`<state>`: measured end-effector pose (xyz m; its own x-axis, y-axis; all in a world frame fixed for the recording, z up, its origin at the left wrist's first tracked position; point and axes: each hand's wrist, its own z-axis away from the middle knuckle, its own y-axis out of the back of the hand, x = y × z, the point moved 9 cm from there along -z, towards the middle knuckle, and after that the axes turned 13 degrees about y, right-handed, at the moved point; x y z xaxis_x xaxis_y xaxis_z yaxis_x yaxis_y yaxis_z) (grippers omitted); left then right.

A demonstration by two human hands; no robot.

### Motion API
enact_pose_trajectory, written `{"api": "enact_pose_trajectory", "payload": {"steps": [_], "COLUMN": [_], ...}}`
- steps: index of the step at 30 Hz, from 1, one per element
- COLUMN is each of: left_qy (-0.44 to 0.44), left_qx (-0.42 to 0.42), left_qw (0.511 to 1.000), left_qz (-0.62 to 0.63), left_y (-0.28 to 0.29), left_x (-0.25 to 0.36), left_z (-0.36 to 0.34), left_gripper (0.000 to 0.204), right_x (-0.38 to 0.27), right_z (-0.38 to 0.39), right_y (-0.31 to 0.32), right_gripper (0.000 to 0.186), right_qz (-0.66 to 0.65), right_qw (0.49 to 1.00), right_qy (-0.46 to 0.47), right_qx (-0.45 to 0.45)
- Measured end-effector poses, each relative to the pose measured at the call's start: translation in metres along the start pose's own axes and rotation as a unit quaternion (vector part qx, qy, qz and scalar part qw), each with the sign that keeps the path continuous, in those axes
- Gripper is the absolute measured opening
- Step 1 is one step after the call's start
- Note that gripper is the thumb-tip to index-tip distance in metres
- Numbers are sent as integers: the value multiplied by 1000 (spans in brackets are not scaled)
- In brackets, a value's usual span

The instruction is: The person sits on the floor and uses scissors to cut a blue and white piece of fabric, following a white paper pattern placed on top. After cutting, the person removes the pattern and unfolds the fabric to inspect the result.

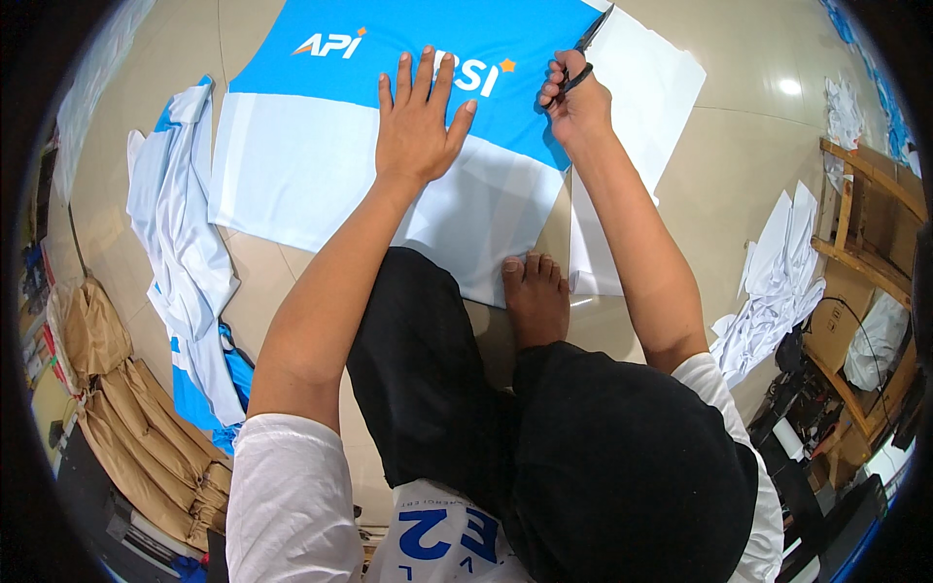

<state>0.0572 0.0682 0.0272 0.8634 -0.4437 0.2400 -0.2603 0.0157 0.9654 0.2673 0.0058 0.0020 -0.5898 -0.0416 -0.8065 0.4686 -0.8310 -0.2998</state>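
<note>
On the blue-and-white fabric (311, 141), your left hand (418, 131) lies spread! At the fabric's right edge, your right hand (580, 105) grips black scissors (588, 38).

Head view: wide left fisheye of a head-worn pair, facing steeply down over black-trousered knees (413, 330) onto the bare hands (418, 141) and glossy beige tiled floor (753, 126); close range, hands in upper half.
</note>
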Motion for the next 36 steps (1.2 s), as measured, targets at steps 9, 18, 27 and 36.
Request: {"api": "enact_pose_trajectory", "payload": {"steps": [9, 18, 27, 36], "left_qy": [-1, -4, -4, -22], "left_qx": [1, -2, -7, -25], "left_qw": [1000, 1000, 1000, 999], "left_qz": [3, 22, -6, -5], "left_y": [1, 5, 4, 1], "left_x": [-1, 2, 2, 9], "left_z": [0, 1, -1, -2], "left_gripper": [70, 68, 68, 70], "right_x": [-3, -40, -91, -49], "right_z": [-24, -37, 63, 196], "right_y": [4, 30, 120, 335], "right_gripper": [17, 24, 63, 48], "right_qz": [-23, 29, 592, 642], "right_qw": [1000, 997, 684, 641], "right_qy": [10, 46, 412, 412], "right_qx": [-19, -61, -111, -83]}}
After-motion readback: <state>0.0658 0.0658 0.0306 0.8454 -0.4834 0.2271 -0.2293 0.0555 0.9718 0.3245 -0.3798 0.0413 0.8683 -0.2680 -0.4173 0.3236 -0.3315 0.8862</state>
